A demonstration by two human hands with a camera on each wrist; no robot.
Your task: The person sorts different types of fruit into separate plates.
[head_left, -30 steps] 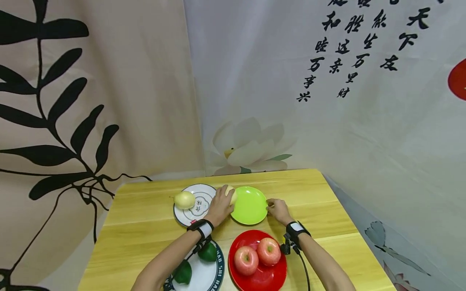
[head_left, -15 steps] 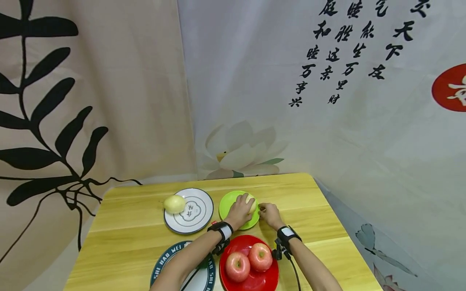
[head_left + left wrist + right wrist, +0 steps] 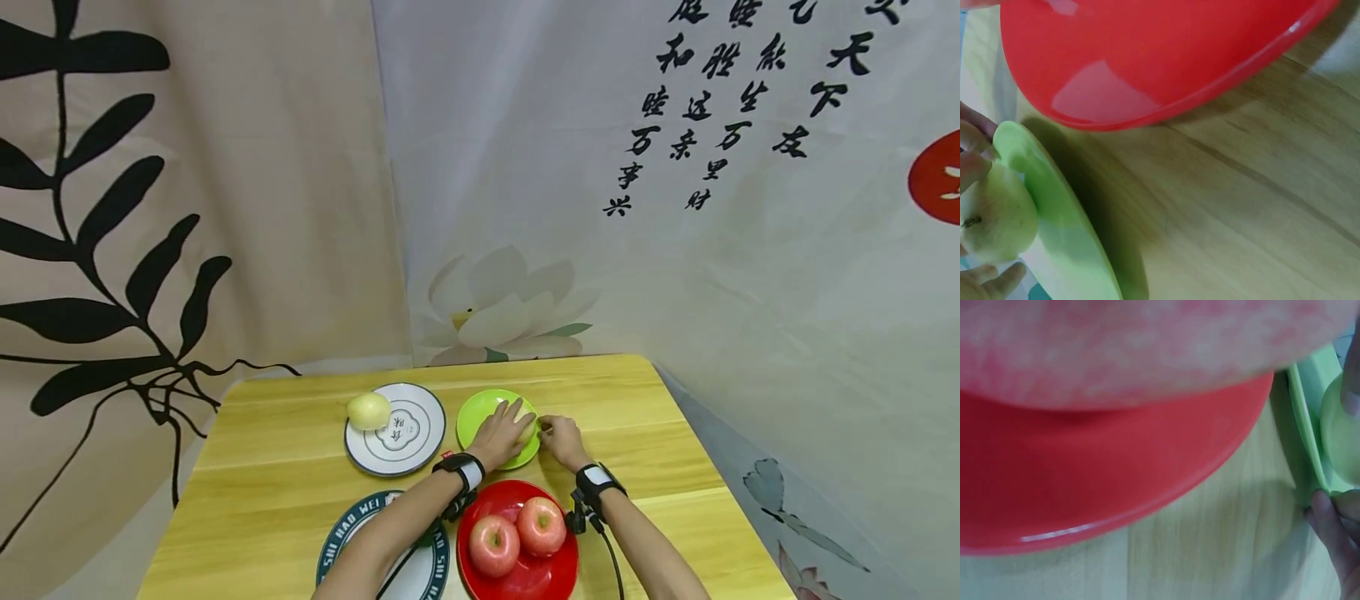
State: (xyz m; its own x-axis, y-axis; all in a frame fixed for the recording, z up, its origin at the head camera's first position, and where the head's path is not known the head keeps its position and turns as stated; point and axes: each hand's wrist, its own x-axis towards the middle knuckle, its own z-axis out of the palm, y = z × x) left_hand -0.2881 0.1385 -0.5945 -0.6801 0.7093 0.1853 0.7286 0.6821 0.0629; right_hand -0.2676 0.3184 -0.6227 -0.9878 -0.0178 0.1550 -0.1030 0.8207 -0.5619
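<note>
My left hand (image 3: 498,439) holds a pale yellow-green pear (image 3: 1000,215) over a small lime-green plate (image 3: 471,419), with its fingers spread around the fruit. In the head view the hand covers most of that pear. My right hand (image 3: 566,442) pinches the plate's right rim between thumb and finger, as the right wrist view shows at close range. A second pear (image 3: 369,412) sits on the left edge of a white, dark-rimmed plate (image 3: 416,454) to the left.
Nearer me, a red plate (image 3: 480,505) carries two pink apples (image 3: 494,546) between my forearms. A white plate with a lettered blue-green rim (image 3: 330,542) lies partly under my left forearm; green fruit on it is mostly hidden. Cables (image 3: 612,557) trail from the wrist cameras.
My left hand has carried the pear rightward from beside the white plate to the green plate. Its fingers look more spread than half a second ago. My right hand stays at the green rim.
</note>
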